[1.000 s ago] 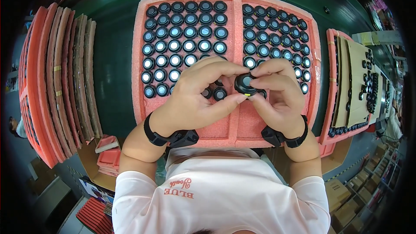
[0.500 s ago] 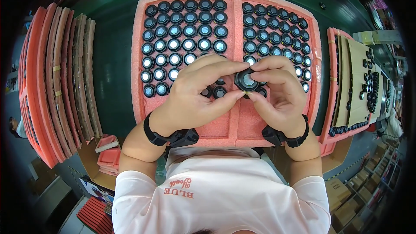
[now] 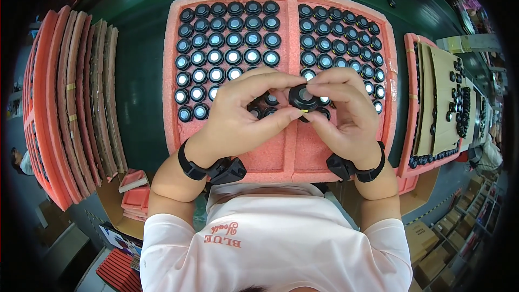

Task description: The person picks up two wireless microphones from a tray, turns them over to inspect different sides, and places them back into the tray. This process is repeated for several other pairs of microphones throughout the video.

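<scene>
Together, two hands' fingers (image 3: 281,116) around one black round lens (image 3: 303,97).

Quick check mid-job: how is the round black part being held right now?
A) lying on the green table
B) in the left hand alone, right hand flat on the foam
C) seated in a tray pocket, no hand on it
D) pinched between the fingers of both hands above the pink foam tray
D: the round black part sits between the fingertips of the left hand and right hand, above the pink foam tray.
</scene>
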Motion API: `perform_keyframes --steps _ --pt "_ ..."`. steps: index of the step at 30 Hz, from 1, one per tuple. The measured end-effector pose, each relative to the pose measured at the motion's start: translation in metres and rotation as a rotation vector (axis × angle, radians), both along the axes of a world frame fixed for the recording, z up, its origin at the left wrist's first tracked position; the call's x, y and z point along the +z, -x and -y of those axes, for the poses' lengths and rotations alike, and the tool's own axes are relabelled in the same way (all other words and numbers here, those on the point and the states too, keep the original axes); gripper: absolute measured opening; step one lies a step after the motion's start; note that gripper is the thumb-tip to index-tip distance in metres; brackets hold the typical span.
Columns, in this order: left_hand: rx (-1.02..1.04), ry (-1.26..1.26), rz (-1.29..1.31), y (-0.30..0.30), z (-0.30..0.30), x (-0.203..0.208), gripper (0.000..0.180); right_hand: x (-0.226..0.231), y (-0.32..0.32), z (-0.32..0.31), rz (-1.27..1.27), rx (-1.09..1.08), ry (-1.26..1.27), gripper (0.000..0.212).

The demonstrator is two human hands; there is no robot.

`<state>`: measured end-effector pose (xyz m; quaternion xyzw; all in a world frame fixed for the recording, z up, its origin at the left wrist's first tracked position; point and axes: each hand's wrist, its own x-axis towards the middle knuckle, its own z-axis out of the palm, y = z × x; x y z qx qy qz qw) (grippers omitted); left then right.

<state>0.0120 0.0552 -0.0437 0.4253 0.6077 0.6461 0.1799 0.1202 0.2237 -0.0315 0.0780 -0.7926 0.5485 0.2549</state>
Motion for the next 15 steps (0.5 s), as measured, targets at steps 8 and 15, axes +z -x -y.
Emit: perform_keyframes --steps 8,15 --pt "-0.047 0.114 -0.015 -0.003 0.001 0.006 0.033 0.024 -0.029 -0.025 0.142 -0.091 -0.445 0.032" --pt "-0.193 0.277 -0.376 -0.009 -0.003 0.0 0.024 0.013 -0.062 -0.046 0.335 -0.104 -0.786 0.027"
